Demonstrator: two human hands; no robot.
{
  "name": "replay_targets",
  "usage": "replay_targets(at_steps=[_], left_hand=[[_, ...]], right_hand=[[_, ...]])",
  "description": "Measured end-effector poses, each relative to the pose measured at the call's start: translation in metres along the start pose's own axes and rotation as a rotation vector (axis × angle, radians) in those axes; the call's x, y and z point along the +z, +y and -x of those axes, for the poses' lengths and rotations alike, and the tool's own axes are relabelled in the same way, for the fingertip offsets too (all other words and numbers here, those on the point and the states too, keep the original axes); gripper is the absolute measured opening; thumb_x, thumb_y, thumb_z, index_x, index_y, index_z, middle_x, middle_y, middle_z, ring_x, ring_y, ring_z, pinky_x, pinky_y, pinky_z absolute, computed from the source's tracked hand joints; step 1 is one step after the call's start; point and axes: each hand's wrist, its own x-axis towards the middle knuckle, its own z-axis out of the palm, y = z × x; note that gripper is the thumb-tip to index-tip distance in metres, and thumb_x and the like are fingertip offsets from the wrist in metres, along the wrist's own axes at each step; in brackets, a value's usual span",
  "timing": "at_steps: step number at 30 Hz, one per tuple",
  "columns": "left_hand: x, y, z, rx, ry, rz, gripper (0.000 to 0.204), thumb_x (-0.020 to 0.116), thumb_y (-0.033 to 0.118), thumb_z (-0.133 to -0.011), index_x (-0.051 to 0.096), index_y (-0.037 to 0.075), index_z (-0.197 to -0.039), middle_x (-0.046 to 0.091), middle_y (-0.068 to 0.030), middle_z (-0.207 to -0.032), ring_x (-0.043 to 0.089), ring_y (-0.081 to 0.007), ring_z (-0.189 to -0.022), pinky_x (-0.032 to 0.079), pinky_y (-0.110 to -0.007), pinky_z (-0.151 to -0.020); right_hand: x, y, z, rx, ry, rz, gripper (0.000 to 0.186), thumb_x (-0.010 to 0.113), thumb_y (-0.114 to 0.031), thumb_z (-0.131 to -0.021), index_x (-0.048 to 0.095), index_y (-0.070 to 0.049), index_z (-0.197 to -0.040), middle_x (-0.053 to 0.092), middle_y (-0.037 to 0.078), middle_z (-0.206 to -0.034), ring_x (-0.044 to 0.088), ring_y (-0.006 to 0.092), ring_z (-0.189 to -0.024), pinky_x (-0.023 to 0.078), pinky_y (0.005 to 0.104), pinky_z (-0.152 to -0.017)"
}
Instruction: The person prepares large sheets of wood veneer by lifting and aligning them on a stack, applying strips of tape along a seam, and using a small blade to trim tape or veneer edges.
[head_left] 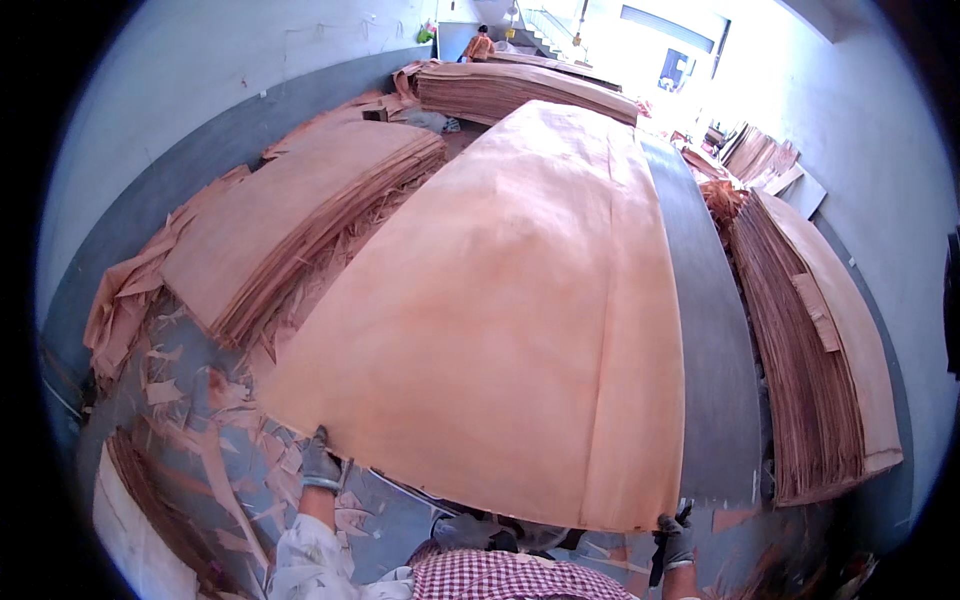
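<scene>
1. In the head view we hold a large, thin, pale orange-pink sheet of wood veneer by its near edge. Our left hand, in a grey glove, has its fingers closed over the near left corner; our right hand, also gloved in grey, has its fingers clamped on the near right corner.
2. The sheet's long axis runs straight away from us, the far end pointing toward the back of the room. It is spread out in front of us and bows slightly across its width.
3. Under its right edge we see a long grey worktop running the same way.
4. To the right stands a tall stack of brown veneer sheets, edges toward us. To the left lies a lower stack of reddish veneer sheets, with another pile of veneer behind it.
5. The grey concrete floor at the left is strewn with torn veneer scraps.
6. The walls are pale above a grey band, and a person in orange is at the far end of the bright room.
</scene>
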Motion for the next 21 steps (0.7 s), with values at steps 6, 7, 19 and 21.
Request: replay_targets(at_steps=[6, 7, 19, 21], left_hand=[[0.018, -0.019, -0.057, -0.041, 0.097, -0.089, 0.035, 0.056, 0.013, -0.088, 0.049, 0.007, -0.122, 0.060, -0.0082, -0.112, 0.060, -0.0258, -0.098, 0.052, -0.041, -0.083], [0.016, -0.023, -0.065, 0.011, 0.095, -0.065, 0.033, 0.056, 0.012, -0.088, 0.050, 0.006, -0.119, 0.060, -0.0097, -0.110, 0.061, -0.0271, -0.095, 0.053, -0.041, -0.079], [-0.001, -0.033, -0.047, -0.043, 0.087, -0.251, 0.037, 0.056, 0.018, -0.088, 0.047, 0.003, -0.121, 0.056, -0.0107, -0.111, 0.058, -0.0245, -0.096, 0.050, -0.037, -0.081], [0.003, -0.037, -0.059, -0.086, 0.134, -0.253, 0.038, 0.057, 0.016, -0.088, 0.046, 0.002, -0.122, 0.056, -0.0110, -0.110, 0.058, -0.0242, -0.096, 0.050, -0.037, -0.081]], right_hand=[[0.037, -0.040, -0.006, -0.036, 0.083, 0.026, 0.018, 0.069, -0.015, -0.070, 0.058, -0.007, -0.081, 0.056, 0.006, -0.058, 0.048, 0.0157, -0.038, 0.038, 0.0257, -0.035], [0.042, -0.047, -0.007, -0.031, 0.073, 0.051, 0.017, 0.069, -0.015, -0.070, 0.058, -0.008, -0.081, 0.056, 0.006, -0.057, 0.048, 0.0157, -0.038, 0.037, 0.0256, -0.035], [-0.012, -0.001, -0.013, -0.105, 0.220, 0.044, 0.019, 0.068, -0.011, -0.071, 0.057, -0.007, -0.087, 0.056, 0.004, -0.062, 0.048, 0.0162, -0.039, 0.041, 0.0298, -0.036], [-0.004, -0.017, -0.030, -0.087, 0.119, 0.130, 0.021, 0.069, -0.011, -0.072, 0.056, -0.006, -0.088, 0.056, 0.004, -0.062, 0.049, 0.0170, -0.039, 0.042, 0.0308, -0.036]])
